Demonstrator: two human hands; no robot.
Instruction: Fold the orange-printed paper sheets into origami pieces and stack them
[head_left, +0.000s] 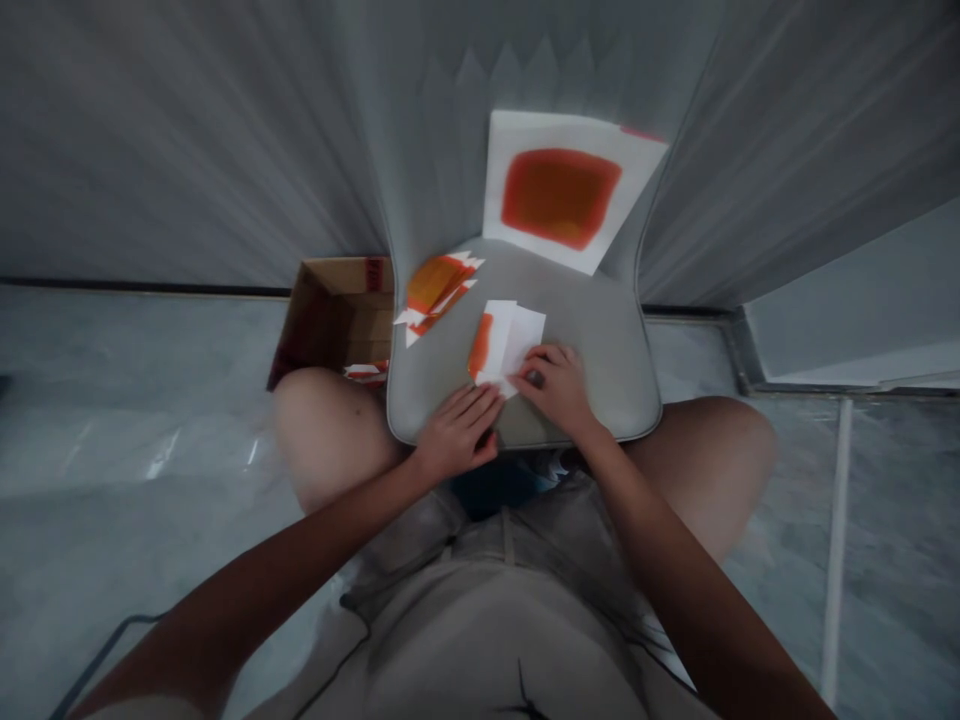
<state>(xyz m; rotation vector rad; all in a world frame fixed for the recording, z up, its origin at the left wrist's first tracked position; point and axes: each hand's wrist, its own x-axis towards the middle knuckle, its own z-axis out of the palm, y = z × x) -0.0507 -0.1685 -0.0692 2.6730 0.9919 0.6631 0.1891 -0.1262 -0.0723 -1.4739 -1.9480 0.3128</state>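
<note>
A partly folded white paper with an orange patch (501, 338) lies on the grey chair seat (600, 340). The fingers of my left hand (459, 428) lie flat and stretched along its lower left edge. My right hand (556, 388) has its thumb and index finger pinched together at the paper's lower right edge. Left of it on the seat is a small pile of folded orange and white papers (439, 290). Against the chair's backrest leans a larger white sheet with an orange-red square (561, 195).
An open cardboard box (322, 310) stands on the floor left of the chair, with some orange and white paper (366, 371) inside. My knees flank the seat. Grey curtains (187, 130) hang behind the chair. A pale pole-like strip (838, 550) runs along the floor at right.
</note>
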